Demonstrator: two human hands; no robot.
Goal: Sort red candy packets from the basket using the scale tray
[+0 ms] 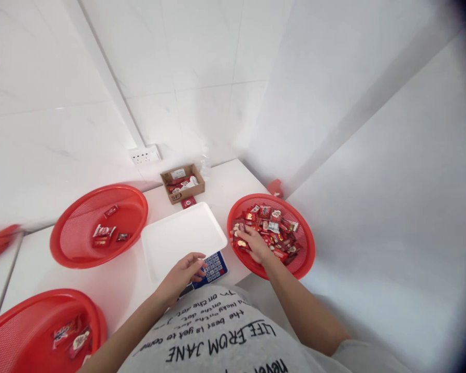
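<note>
My right hand (254,244) reaches into a round red basket (308,254) at the right. Its fingers are extended and apart, touching the small wrapped snack packets (274,226) heaped there, mostly red. Some of the packets lie hidden under the hand. My left hand (188,272) is over the blue keypad (213,268) at the front of a weighing scale. Its fingers are loosely bent and apart, with nothing visible in them. The scale's white tray (182,233) is bare and lies between the two hands.
Another red basket (140,204) at the left holds several packets, and a third red basket (95,316) stands at the lower left. A small cardboard box (188,196) with packets sits at the back, a red packet (188,202) before it. Walls border the table.
</note>
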